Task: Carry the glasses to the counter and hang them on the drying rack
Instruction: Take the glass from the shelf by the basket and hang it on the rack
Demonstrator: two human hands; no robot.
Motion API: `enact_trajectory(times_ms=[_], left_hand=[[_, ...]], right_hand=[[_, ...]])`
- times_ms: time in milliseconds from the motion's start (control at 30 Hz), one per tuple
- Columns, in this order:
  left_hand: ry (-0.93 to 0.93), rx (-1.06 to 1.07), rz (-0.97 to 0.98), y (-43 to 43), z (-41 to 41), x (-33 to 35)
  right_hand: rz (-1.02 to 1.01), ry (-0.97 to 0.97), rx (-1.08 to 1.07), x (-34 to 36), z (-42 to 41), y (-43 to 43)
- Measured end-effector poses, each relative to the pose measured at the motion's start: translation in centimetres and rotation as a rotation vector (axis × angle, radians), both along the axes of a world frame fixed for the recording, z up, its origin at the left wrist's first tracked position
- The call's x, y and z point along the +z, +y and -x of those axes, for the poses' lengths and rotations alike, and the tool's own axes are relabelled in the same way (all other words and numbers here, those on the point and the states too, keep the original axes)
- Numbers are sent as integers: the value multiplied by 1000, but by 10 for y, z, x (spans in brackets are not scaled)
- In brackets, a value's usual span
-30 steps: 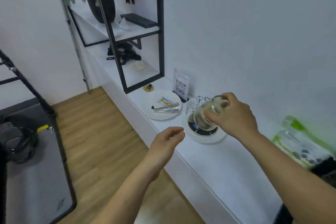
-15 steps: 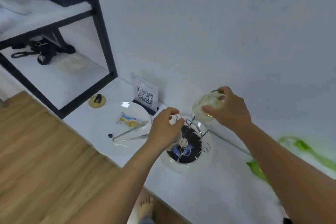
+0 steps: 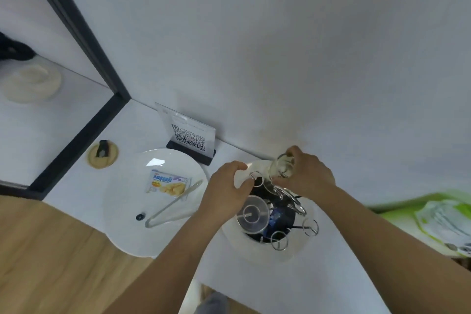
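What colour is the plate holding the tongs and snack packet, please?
White, plain and glossy; the plate shows clearly in the head view.

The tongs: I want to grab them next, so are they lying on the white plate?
Yes, the tongs lie across the white plate, just beside the snack packet.

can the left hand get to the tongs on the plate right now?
Probably yes. The left hand holds nothing and hovers beside the drying rack. The tongs lie uncovered on the plate just to its left, with nothing between them.
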State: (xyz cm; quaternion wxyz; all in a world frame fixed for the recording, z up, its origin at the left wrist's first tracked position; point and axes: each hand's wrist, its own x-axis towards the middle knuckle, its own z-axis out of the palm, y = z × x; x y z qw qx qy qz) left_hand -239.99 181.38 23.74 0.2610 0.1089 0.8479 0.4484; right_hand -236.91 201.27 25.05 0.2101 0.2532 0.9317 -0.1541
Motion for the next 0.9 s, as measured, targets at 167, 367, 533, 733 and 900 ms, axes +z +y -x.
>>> enact_trajectory(times_ms=[167, 367, 533, 733, 900], left_hand=[[28, -59, 20, -2, 15, -9], [7, -35, 13, -12, 15, -11], [61, -2, -13, -17, 9, 12], [239, -179, -63, 24, -25, 60], [382, -453, -94, 75, -109, 94]], right_hand=[[-36, -76, 16, -16, 7, -8], [-3, -92, 25, -18, 9, -8], [-9, 19, -12, 12, -2, -3], [-56, 244, -72, 67, -77, 2], [-128, 326, -207, 90, -210, 4]])
